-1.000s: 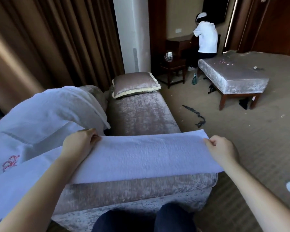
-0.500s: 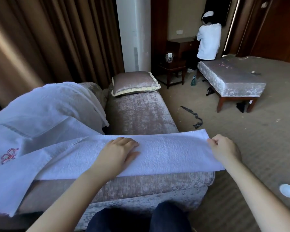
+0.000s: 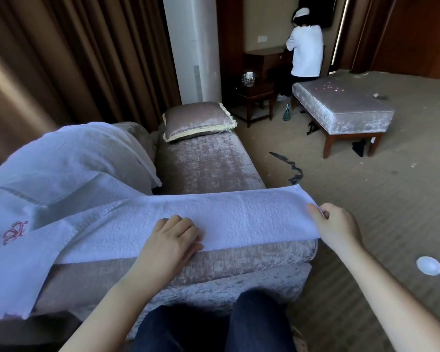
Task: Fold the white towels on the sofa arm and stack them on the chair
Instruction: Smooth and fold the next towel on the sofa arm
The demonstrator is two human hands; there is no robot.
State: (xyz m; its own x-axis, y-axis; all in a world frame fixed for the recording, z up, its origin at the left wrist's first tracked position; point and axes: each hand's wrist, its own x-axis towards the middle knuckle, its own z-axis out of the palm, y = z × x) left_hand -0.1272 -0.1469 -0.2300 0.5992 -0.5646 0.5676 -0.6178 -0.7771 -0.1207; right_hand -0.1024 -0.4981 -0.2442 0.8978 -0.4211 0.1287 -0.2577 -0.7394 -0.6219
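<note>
Towel: 1 white towel point(image 3: 239, 214) lies as a long folded strip along the top of the sofa arm point(image 3: 239, 265).
Left grip: the left grip point(image 3: 173, 240) is palm down with fingers flat, pressing the strip at its near edge.
Right grip: the right grip point(image 3: 337, 227) pinches the strip's right end.
Other towels: heaped white towels point(image 3: 69, 163) on the left overlap the strip's left end.
Behind: a cushion point(image 3: 198, 119) sits on the sofa seat.

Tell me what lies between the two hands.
Head view: only a bare stretch of white towel on the sofa arm lies between left hand and right hand.
</note>
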